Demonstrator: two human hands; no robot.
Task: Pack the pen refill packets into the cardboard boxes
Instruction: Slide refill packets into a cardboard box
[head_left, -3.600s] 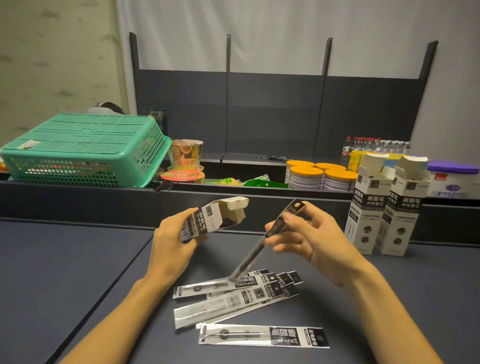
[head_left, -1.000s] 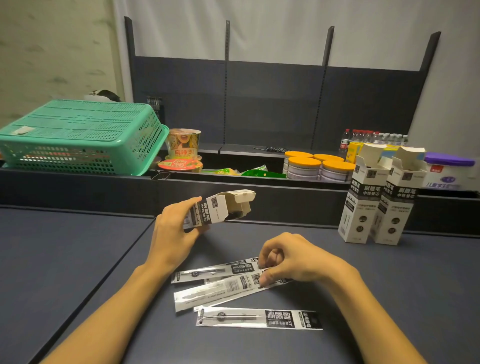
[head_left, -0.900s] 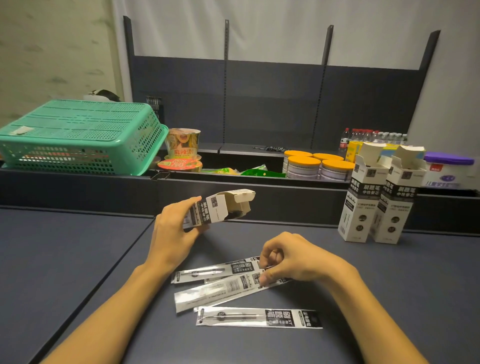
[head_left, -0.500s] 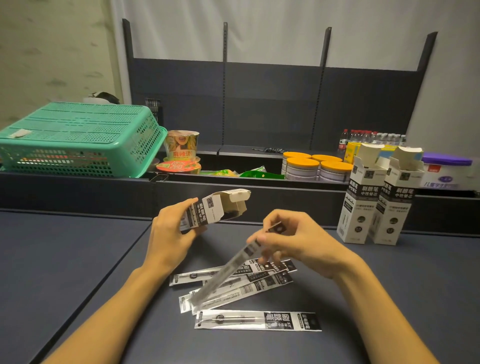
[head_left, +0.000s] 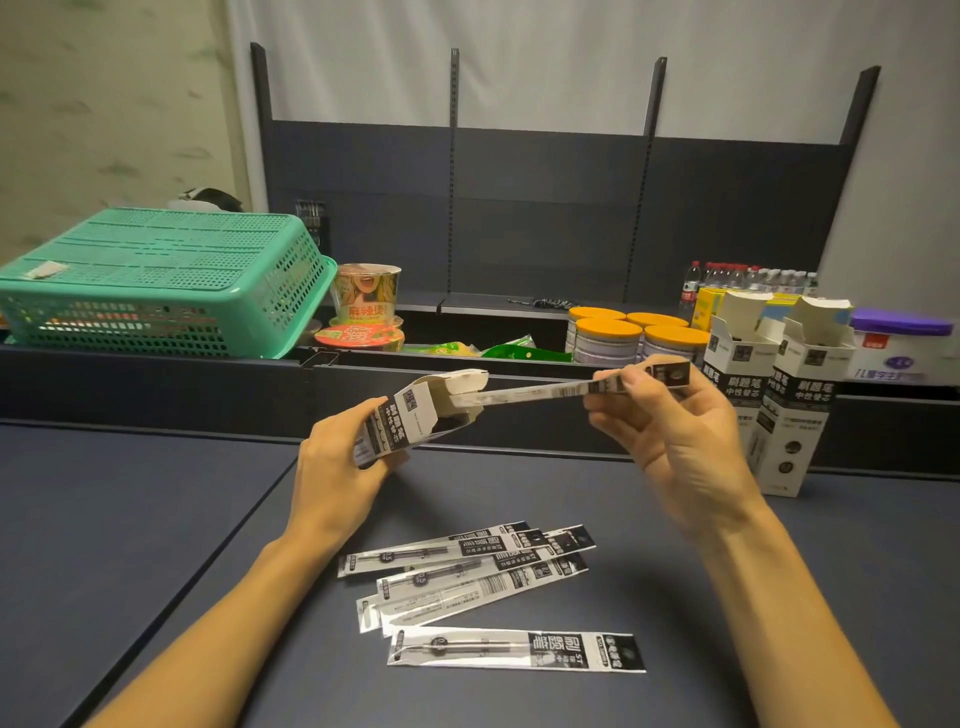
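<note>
Packet (head_left: 524, 393) tip hidden inside held box (head_left: 415, 415)

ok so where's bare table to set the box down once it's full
Bare table lies left of the left hand. Another free patch sits between the loose refill packets and the two standing boxes. The middle, under both hands, is crowded with packets.

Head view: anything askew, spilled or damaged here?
Nothing damaged or spilled. The green basket sits upside down on the ledge, and the loose refill packets lie fanned and overlapping on the table rather than stacked.
</note>
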